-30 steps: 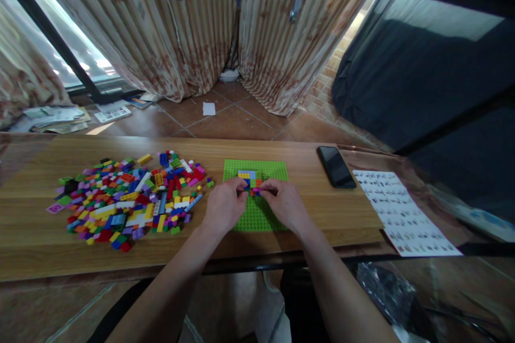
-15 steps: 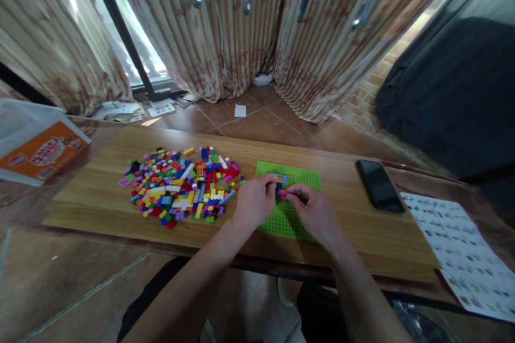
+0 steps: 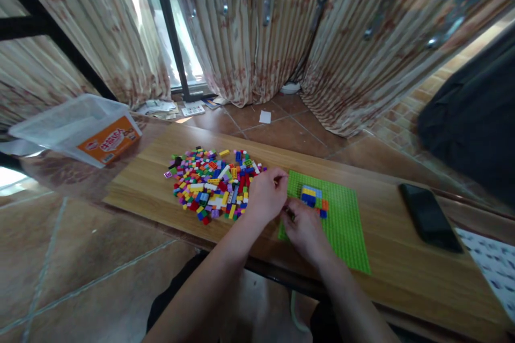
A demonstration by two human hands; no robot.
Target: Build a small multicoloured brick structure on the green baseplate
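Note:
The green baseplate [image 3: 341,236] bears a small cluster of yellow, light blue, dark blue and orange bricks [image 3: 309,196]. Over the baseplate's left edge, my left hand [image 3: 267,193] has its thumb and fingers closed in a pinch; whatever is in it is hidden. My right hand [image 3: 306,228] is just below and to the right of it, above the left part of the baseplate, its fingers also drawn together, and I cannot make out anything in them. Left of my hands lies a wide heap of loose coloured bricks [image 3: 209,186], partly covered by my left hand.
On the wooden table [image 3: 137,182] a black phone [image 3: 429,217] lies to the right. Beyond it is a printed sheet [image 3: 488,257]. A clear plastic box [image 3: 74,128] with an orange label stands off the left end. Curtains [image 3: 249,43] hang behind.
My view has swung left, bringing the box into sight. Both hands have moved left off the brick cluster to the baseplate's left side. The pink brick seen at my right fingers is out of sight.

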